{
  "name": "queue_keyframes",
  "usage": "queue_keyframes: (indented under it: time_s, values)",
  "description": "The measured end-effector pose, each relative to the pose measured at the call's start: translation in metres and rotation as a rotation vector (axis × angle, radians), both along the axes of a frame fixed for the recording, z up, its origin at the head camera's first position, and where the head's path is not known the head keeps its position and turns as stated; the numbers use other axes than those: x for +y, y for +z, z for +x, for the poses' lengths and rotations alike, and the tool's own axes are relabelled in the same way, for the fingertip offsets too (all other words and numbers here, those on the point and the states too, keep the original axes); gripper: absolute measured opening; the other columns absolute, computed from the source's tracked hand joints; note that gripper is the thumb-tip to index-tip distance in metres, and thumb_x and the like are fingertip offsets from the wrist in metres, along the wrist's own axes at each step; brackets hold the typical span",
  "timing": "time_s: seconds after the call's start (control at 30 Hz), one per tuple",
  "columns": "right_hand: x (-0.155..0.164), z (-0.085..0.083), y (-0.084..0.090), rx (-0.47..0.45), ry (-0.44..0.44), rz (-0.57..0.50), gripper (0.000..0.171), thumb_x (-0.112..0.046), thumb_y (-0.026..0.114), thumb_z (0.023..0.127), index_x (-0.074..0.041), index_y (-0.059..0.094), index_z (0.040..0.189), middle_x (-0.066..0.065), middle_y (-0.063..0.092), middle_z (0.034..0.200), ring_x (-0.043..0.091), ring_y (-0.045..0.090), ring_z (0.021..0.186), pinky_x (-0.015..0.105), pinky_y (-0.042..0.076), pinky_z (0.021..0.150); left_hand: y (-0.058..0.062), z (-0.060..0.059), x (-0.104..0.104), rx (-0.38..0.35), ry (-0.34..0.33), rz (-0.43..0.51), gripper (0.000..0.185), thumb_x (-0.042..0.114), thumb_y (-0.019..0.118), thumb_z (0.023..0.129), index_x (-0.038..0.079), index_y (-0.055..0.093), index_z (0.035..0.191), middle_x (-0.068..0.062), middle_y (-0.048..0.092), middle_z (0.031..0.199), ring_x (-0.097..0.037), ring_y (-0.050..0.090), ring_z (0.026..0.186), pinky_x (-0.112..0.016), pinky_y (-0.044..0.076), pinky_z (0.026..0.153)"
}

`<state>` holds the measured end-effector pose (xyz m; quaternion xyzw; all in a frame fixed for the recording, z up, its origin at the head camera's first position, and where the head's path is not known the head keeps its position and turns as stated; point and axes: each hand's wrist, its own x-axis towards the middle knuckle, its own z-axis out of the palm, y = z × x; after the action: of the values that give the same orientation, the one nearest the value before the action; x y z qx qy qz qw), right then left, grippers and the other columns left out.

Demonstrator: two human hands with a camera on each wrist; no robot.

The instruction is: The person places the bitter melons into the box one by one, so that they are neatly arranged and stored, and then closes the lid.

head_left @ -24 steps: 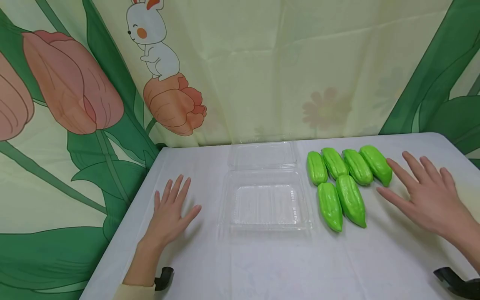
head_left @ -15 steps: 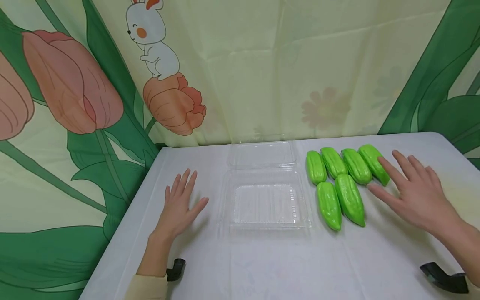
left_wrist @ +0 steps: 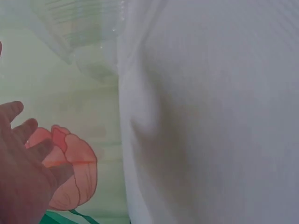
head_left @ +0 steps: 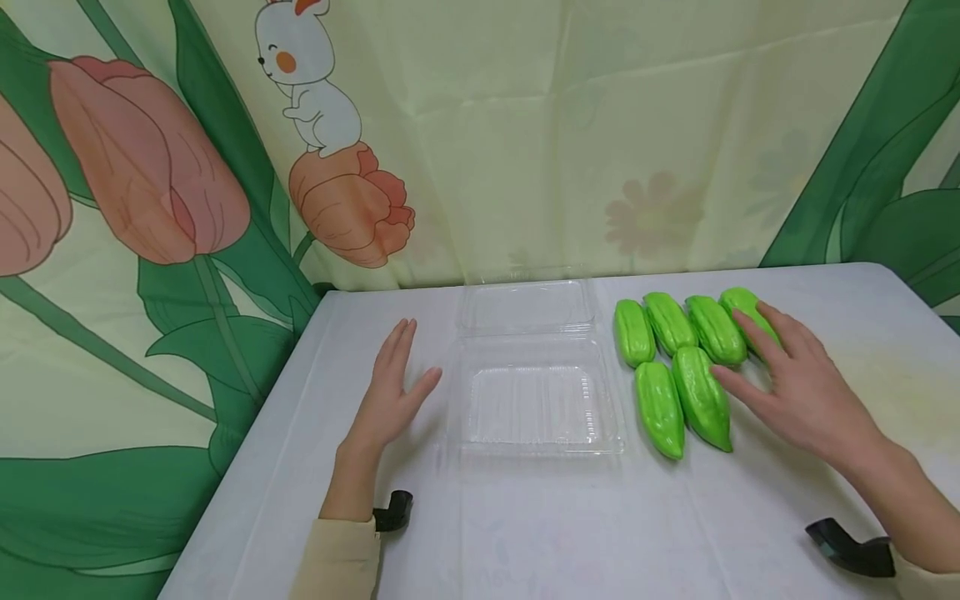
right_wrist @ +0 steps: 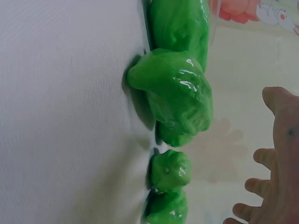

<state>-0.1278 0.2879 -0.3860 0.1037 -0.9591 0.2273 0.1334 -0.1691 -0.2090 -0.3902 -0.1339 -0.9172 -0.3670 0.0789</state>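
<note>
Hands over a white table (head_left: 525,533), head view, with both wrist views. Right hand (head_left: 795,387): fingers straight and spread, palm down, gripping nothing. Its index finger lies over the far-right gourd (head_left: 738,304) of the back row; whether the skin actually touches the gourd cannot be told. Its thumb points toward the near-right gourd (head_left: 701,400) and ends just beside it. In the right wrist view the same hand (right_wrist: 275,177) shows at the frame's edge, fingers loose, with the glossy green gourds (right_wrist: 180,98) stacked along the middle of the picture and none enclosed by the fingers.

Green gourds, 6 in all, lie on the table to the right of the clear plastic container (head_left: 536,408): 4 side by side in the back row and 2 in front, among them the near-left gourd (head_left: 660,408). All 6 rest on the cloth, close together.

Left hand (head_left: 393,392): open, fingers straight and held together, thumb apart, set on its edge on the table just left of the container, near its wall but not clearly touching it. It holds nothing. In the left wrist view the hand (left_wrist: 23,172) appears at the lower left, fingers relaxed, with a corner of the container (left_wrist: 88,42) at the top.

Container: lid (head_left: 525,304) folded back flat behind the tray, tray standing between the 2 hands.
</note>
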Motion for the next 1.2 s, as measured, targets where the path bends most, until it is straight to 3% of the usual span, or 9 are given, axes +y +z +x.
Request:
queue_keyframes:
  time_s: [0.3,0.53,0.7,0.87,1.1,1.2]
  values:
    - [-0.01,-0.003,-0.004,-0.062,0.007,-0.088,0.086,-0.039,0.065,0.098,-0.007,0.017,0.162,0.027,0.007,0.164,0.056,0.008,0.145,0.08,0.015,0.104,-0.008,-0.015,0.013,-0.049,-0.05,0.123,0.078,0.035,0.06,0.1,0.024,0.016,0.163,0.0,0.009,0.168,-0.021,0.008,0.153,-0.061,0.016,0.117]
    - [-0.015,-0.006,-0.007,-0.133,-0.008,-0.134,0.088,-0.041,0.066,0.097,-0.01,0.016,0.162,0.029,0.012,0.161,0.06,0.015,0.14,0.084,0.023,0.094,-0.013,-0.026,0.018,-0.054,-0.092,0.243,0.076,0.028,0.061,0.101,0.016,0.019,0.163,-0.006,0.014,0.167,-0.025,0.014,0.152,-0.056,0.019,0.118]
    - [-0.016,-0.006,-0.009,-0.137,0.006,-0.147,0.089,-0.038,0.069,0.096,-0.006,0.018,0.161,0.033,0.019,0.154,0.059,0.032,0.127,0.079,0.034,0.089,-0.019,-0.032,0.021,-0.094,-0.119,0.376,0.074,0.019,0.063,0.101,0.013,0.022,0.162,-0.007,0.021,0.165,-0.031,0.024,0.149,-0.054,0.023,0.118]
    - [-0.016,-0.005,-0.01,-0.172,0.017,-0.152,0.089,-0.038,0.07,0.095,-0.004,0.02,0.16,0.034,0.021,0.151,0.055,0.049,0.109,0.071,0.045,0.082,-0.028,-0.035,0.022,-0.108,-0.168,0.491,0.071,0.008,0.061,0.101,0.005,0.023,0.16,-0.021,0.029,0.16,-0.038,0.031,0.145,-0.056,0.025,0.116]
    - [-0.017,-0.002,-0.014,-0.19,0.043,-0.182,0.086,-0.035,0.073,0.094,-0.002,0.025,0.158,0.032,0.026,0.145,0.052,0.056,0.102,0.065,0.05,0.082,-0.036,-0.033,0.02,-0.092,-0.181,0.542,0.061,-0.002,0.059,0.099,0.0,0.033,0.155,-0.025,0.044,0.149,-0.042,0.047,0.134,-0.052,0.037,0.111]
    - [-0.019,-0.001,-0.015,-0.198,0.047,-0.184,0.085,-0.035,0.074,0.093,-0.002,0.028,0.157,0.031,0.028,0.142,0.047,0.057,0.103,0.055,0.054,0.08,-0.04,-0.034,0.019,-0.085,-0.188,0.557,0.06,-0.001,0.059,0.099,0.0,0.035,0.154,-0.025,0.047,0.147,-0.042,0.049,0.133,-0.052,0.038,0.111]
